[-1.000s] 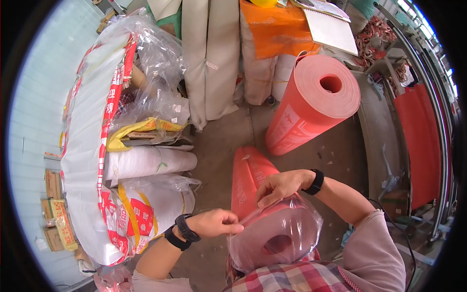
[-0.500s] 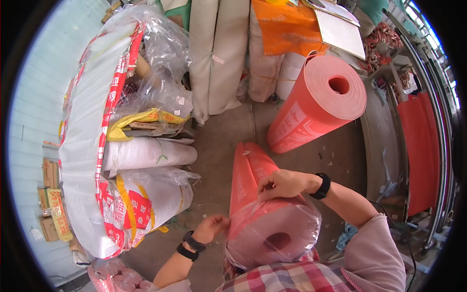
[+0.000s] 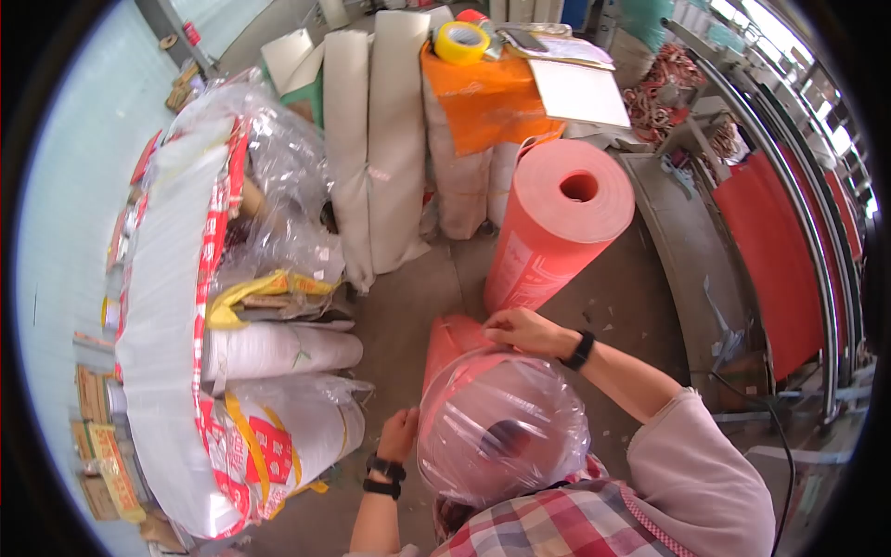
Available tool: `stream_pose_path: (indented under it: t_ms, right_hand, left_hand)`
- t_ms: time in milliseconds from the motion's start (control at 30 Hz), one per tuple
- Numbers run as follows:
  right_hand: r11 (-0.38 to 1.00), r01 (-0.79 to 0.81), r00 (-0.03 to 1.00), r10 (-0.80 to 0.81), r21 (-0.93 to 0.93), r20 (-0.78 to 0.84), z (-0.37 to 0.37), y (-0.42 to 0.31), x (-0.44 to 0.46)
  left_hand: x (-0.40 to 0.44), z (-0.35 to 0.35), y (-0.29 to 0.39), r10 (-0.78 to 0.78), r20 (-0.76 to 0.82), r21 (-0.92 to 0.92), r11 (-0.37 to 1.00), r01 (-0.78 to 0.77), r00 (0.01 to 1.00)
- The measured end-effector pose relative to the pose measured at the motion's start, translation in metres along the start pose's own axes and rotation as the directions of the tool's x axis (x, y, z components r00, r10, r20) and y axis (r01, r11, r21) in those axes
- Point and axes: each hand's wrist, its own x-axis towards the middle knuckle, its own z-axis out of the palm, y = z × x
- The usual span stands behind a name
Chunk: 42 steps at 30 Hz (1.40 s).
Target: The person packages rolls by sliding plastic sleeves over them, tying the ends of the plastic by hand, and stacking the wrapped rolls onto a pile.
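A red roll of sheet material [image 3: 453,334] stands in front of me, its top end covered by clear plastic film [image 3: 548,418]. Through the film the dark core hole shows. My right hand [image 3: 524,331] is at the far rim of the roll, its fingers pinched on the film's edge. Closed at the roll's left side is my left hand [image 3: 400,433], apparently on the film there, though its fingertips are partly hidden. Just beyond stands a second red roll [image 3: 557,241], unwrapped at the top, with an open core.
White wrapped rolls [image 3: 283,353] and a large pale bundle [image 3: 167,334] lie at the left. Tall grey rolls [image 3: 399,139] stand at the back. An orange cover [image 3: 483,97] bears yellow tape [image 3: 461,42] and a notebook [image 3: 580,93]. A machine with red sheet [image 3: 775,260] flanks the right.
My view has tilted up and shifted. The film now covers the roll's top more fully and reaches its far rim. My left hand has moved up along the roll's side.
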Motion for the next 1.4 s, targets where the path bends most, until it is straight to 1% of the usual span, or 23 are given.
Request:
stream_pose_path:
  t_ms: [33, 100, 133, 200, 233, 267, 300, 333, 367, 400, 500, 667, 733, 867, 967, 1033, 1100, 1167, 1200, 1233, 1300, 1367, 1400]
  right_hand:
    - [0.996, -0.065, 0.997, 0.067, 0.065, -0.023, -0.004, 0.005, -0.02]
    - [0.995, 0.05, 0.987, -0.036, 0.086, -0.155, 0.005, 0.034, -0.059]
    - [0.994, 0.057, 0.985, -0.041, 0.09, -0.168, 0.005, 0.032, -0.071]
    - [0.926, -0.17, 0.949, 0.246, 0.336, -0.196, 0.0, 0.017, -0.095]
    - [0.925, -0.161, 0.948, 0.242, 0.343, -0.206, -0.004, 0.021, -0.094]
    - [0.901, -0.17, 0.964, 0.236, 0.4, -0.121, -0.008, 0.028, -0.087]
    - [0.871, -0.186, 0.973, 0.226, 0.455, -0.035, -0.01, 0.036, -0.081]
    - [0.869, -0.181, 0.973, 0.226, 0.46, -0.044, -0.013, 0.045, -0.073]
    - [0.685, -0.18, 0.978, 0.205, 0.706, 0.05, -0.017, 0.055, -0.065]
    - [0.431, -0.19, 0.979, 0.155, 0.882, 0.135, -0.02, 0.058, -0.061]
    - [0.291, -0.24, 0.964, 0.188, 0.926, 0.191, -0.03, 0.048, -0.051]
    - [0.253, -0.323, 0.929, 0.267, 0.912, 0.255, -0.024, 0.059, -0.058]
    - [0.463, -0.356, 0.928, 0.278, 0.812, 0.249, -0.022, 0.055, -0.08]
    - [0.515, -0.268, 0.96, 0.069, 0.814, 0.272, -0.015, 0.069, -0.087]
    - [0.388, -0.147, 0.984, -0.038, 0.91, 0.175, -0.015, 0.074, -0.074]
    - [0.183, -0.198, 0.978, 0.105, 0.963, 0.181, -0.017, 0.058, -0.074]
    - [0.115, -0.212, 0.973, 0.115, 0.971, 0.199, -0.015, 0.061, -0.07]
    - [0.22, -0.132, 0.991, 0.03, 0.966, 0.129, -0.012, 0.088, -0.054]
    - [0.441, -0.038, 0.999, 0.032, 0.897, 0.026, -0.007, 0.106, -0.044]
    - [0.433, -0.05, 0.999, 0.039, 0.9, 0.037, -0.001, 0.124, -0.033]
    - [0.61, -0.047, 0.991, 0.129, 0.791, -0.041, 0.007, 0.136, -0.017]
    - [0.548, -0.096, 0.99, 0.141, 0.831, 0.022, -0.003, 0.138, -0.016]
    - [0.447, -0.182, 0.983, 0.097, 0.876, 0.154, -0.011, 0.129, -0.019]
  left_hand:
    - [-0.008, 0.001, -0.015, -0.048, 0.063, -0.098, 0.994, 0.054, 0.997]
    - [-0.042, 0.003, 0.006, -0.105, 0.198, -0.491, 0.85, 0.192, 0.975]
    - [-0.059, 0.002, 0.015, -0.1, 0.18, -0.314, 0.937, 0.154, 0.979]
    - [-0.078, 0.018, 0.016, -0.083, 0.165, -0.114, 0.988, 0.103, 0.983]
    - [-0.085, 0.032, 0.013, -0.169, 0.104, -0.565, 0.801, 0.198, 0.98]
    - [-0.088, 0.038, 0.011, -0.269, 0.092, -0.884, 0.42, 0.203, 0.959]
    - [-0.089, 0.037, 0.008, -0.263, 0.095, -0.879, 0.431, 0.205, 0.96]
    - [-0.087, 0.037, 0.005, -0.197, 0.017, -0.752, 0.644, 0.142, 0.98]
    - [-0.085, 0.038, 0.0, -0.114, -0.044, -0.579, 0.813, 0.068, 0.993]
    - [-0.081, 0.039, -0.012, -0.114, -0.036, -0.574, 0.816, 0.073, 0.993]
    - [-0.071, 0.047, -0.033, -0.102, 0.023, -0.892, 0.448, 0.066, 0.995]
    - [-0.071, 0.053, -0.014, -0.135, 0.054, -0.955, 0.282, 0.091, 0.989]
    - [-0.075, 0.052, -0.005, -0.15, 0.095, -0.965, 0.23, 0.128, 0.984]
    - [-0.081, 0.052, 0.018, -0.167, 0.197, -0.968, 0.121, 0.218, 0.966]
    - [-0.078, 0.051, 0.03, -0.163, 0.222, -0.966, 0.094, 0.24, 0.961]
    - [-0.07, 0.05, 0.002, -0.185, 0.18, -0.959, 0.185, 0.214, 0.966]
    - [-0.061, 0.048, -0.011, -0.201, 0.149, -0.951, 0.239, 0.196, 0.968]
    - [-0.045, 0.053, -0.019, -0.207, 0.137, -0.95, 0.248, 0.187, 0.969]
    - [-0.041, 0.055, -0.022, -0.214, 0.133, -0.951, 0.249, 0.186, 0.968]
    - [-0.036, 0.057, -0.026, -0.216, 0.128, -0.949, 0.258, 0.183, 0.968]
    - [-0.029, 0.06, -0.031, -0.215, 0.132, -0.946, 0.265, 0.188, 0.968]
    - [-0.024, 0.061, -0.035, -0.215, 0.139, -0.945, 0.265, 0.194, 0.967]
    - [-0.023, 0.063, -0.037, -0.212, 0.141, -0.943, 0.268, 0.197, 0.967]
